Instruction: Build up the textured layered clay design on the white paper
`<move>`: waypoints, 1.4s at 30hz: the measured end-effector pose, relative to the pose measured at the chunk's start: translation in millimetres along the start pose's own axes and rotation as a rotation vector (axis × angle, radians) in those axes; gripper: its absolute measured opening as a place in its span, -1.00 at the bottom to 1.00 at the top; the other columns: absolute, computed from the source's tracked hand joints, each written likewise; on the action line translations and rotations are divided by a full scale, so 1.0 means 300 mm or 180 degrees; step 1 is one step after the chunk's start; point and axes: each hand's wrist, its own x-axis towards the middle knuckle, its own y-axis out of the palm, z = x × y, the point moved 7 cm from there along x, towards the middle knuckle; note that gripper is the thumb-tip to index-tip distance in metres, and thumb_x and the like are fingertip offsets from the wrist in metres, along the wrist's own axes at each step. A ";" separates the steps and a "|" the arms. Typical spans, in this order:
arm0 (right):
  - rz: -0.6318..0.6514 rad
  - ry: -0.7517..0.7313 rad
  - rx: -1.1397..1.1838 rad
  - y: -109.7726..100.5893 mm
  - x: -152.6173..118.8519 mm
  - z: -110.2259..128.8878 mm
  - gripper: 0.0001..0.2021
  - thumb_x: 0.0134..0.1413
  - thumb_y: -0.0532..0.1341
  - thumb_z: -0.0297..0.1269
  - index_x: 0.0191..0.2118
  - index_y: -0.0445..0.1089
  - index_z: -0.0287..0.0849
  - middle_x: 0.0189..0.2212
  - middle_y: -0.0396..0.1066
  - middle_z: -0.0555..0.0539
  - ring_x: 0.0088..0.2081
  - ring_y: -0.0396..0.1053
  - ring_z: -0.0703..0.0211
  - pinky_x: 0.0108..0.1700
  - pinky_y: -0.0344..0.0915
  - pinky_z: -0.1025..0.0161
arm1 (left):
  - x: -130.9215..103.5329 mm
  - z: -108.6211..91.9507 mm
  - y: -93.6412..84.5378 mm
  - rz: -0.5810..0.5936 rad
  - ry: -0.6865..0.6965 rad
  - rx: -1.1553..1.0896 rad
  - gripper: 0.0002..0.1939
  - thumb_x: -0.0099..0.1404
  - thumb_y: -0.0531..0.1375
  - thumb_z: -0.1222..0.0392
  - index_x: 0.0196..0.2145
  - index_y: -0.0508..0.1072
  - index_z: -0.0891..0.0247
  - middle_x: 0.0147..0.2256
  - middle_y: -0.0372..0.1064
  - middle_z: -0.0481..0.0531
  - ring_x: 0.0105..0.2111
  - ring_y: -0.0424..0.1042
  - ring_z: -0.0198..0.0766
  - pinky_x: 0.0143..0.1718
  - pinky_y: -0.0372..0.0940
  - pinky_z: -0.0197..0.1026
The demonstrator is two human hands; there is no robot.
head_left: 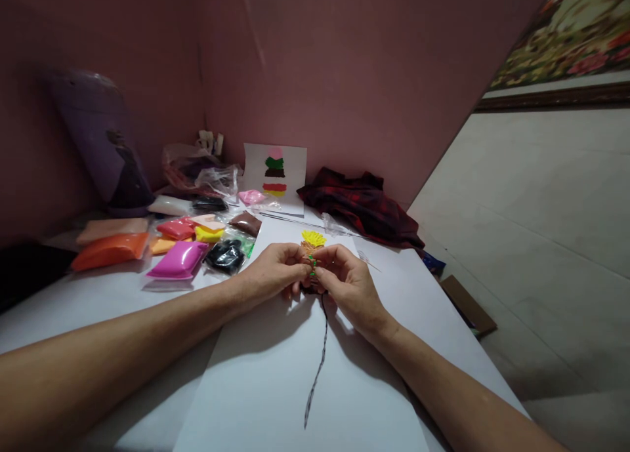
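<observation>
My left hand (278, 267) and my right hand (347, 278) meet over a sheet of white paper (275, 373). Fingertips of both hands are pinched around small bits of green clay (312, 260), partly hidden by the fingers. Beneath them lies a clay picture with a spiky yellow top (314, 237) and a textured orange-brown band (310, 248) below it. Dark brown clay shows at its lower end, under the hands. From there a thin, dark twisted line (323, 340) runs down the paper.
Bagged clay in several colours, including magenta (178, 260), orange (111, 250) and black (226, 256), lies left. A card with coloured clay strips (274, 173) leans on the wall beside dark red plaid cloth (361, 203). A purple container (101, 143) stands back left.
</observation>
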 end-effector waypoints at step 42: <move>0.0163 -0.0285 -0.0606 0.009 -0.004 -0.009 -0.87 0.03 0.10 -0.45 -0.27 0.30 -0.15 -0.44 0.36 0.03 -0.45 0.32 0.28 -0.43 0.26 0.32 | 0.013 0.011 0.000 0.0029 0.0043 0.0155 -0.94 0.02 0.13 0.28 -0.52 0.26 0.29 -0.68 0.23 -0.17 -0.68 0.24 -0.45 -0.64 0.14 -0.40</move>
